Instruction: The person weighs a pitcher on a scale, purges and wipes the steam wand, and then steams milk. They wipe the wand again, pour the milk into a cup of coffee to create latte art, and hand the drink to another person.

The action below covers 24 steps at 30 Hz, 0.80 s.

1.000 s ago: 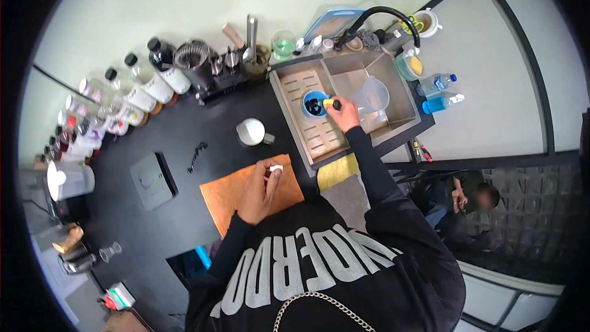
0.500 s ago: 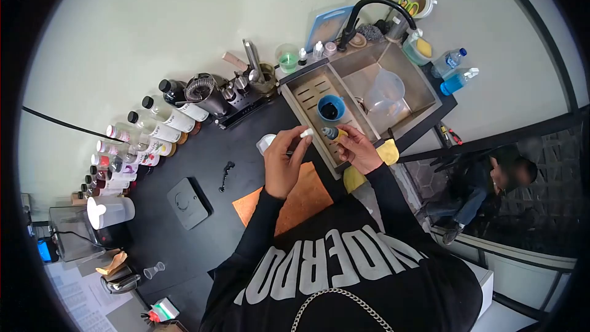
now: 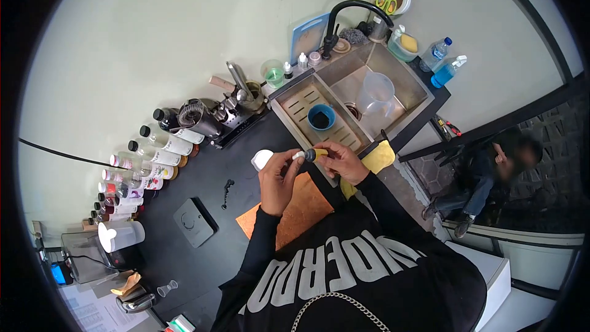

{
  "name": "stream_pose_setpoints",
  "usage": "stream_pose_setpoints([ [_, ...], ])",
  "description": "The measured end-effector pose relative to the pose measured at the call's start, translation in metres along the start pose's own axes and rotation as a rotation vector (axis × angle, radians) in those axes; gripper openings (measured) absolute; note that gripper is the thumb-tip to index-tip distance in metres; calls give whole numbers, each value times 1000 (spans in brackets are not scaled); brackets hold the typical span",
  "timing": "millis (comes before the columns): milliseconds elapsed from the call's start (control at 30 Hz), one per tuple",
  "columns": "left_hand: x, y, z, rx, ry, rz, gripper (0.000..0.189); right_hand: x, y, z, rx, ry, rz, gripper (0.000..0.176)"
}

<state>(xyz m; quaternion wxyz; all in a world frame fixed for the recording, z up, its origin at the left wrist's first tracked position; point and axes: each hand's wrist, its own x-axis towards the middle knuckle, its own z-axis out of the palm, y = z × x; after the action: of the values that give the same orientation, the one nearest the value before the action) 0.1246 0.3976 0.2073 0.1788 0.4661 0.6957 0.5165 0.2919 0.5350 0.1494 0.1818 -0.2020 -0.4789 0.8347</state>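
My left hand (image 3: pixel 278 181) pinches a small white cap (image 3: pixel 298 155) between thumb and fingertips. A small dark dropper bottle with a yellow label (image 3: pixel 312 154) lies on its side in the fingers of my right hand (image 3: pixel 344 163). Cap and bottle tip meet between the two hands; how far the cap is on cannot be told. Below them an orange cloth (image 3: pixel 301 209) lies on the dark counter. Just beyond my left hand is a small white container (image 3: pixel 262 159). A blue cup with dark contents (image 3: pixel 321 117) stands on the slatted drain tray (image 3: pixel 299 102).
A clear pitcher (image 3: pixel 376 91) stands in the sink (image 3: pixel 405 101) under a black faucet (image 3: pixel 359 3). Bottles (image 3: pixel 165 141) line the wall at left. A flat scale (image 3: pixel 195 222) rests on the counter. A yellow cloth (image 3: pixel 379 157) hangs at the sink's edge. A person (image 3: pixel 485 178) sits at right.
The white cap and the dropper bottle, apart before, have come together at the bottle's tip. The bottle has turned more level. The camera view has shifted slightly.
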Motion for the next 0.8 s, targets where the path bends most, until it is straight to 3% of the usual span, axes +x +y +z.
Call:
stream_pose_setpoints([
  [167,6,12,-9,130,-204,-64,19,-7,-7,-2,-421,-11,-128,36],
  [200,9,14,-9,111,-246,-62,21,-6,-2,-9,-415,-7,-133,36],
  [233,12,13,-8,117,-255,-55,21,-5,6,-19,-200,-23,23,33],
  [267,13,11,-5,85,-272,102,22,-6,14,-27,19,-39,176,31],
  [300,15,11,-3,49,-290,260,25,-10,15,-27,27,-31,165,31],
  [333,14,18,6,52,-301,273,25,-13,14,-24,140,-49,162,31],
  [367,11,29,17,-188,-185,127,28,-15,12,-20,253,-69,157,31],
  [400,11,38,25,-425,-70,-23,33,-16,8,-17,257,-61,138,31],
  [467,15,37,29,-350,-32,10,34,-18,1,-9,184,-48,-20,37],
  [533,17,20,26,9,-158,65,37,-15,3,-23,143,-82,-44,40],
  [567,20,19,29,27,-162,209,40,-12,7,-35,214,-192,87,38],
  [600,24,23,31,30,-169,210,40,-8,8,-43,283,-305,216,38],
  [633,28,27,33,17,-189,264,42,-4,12,-46,271,-358,199,38],
  [667,31,30,35,5,-205,315,44,-7,16,-48,275,-361,201,38],
  [733,33,28,41,-44,-210,258,51,-14,-17,-25,105,-123,-112,42],
  [800,35,29,43,-47,-241,184,55,-8,-21,-41,60,-131,-64,46],
])
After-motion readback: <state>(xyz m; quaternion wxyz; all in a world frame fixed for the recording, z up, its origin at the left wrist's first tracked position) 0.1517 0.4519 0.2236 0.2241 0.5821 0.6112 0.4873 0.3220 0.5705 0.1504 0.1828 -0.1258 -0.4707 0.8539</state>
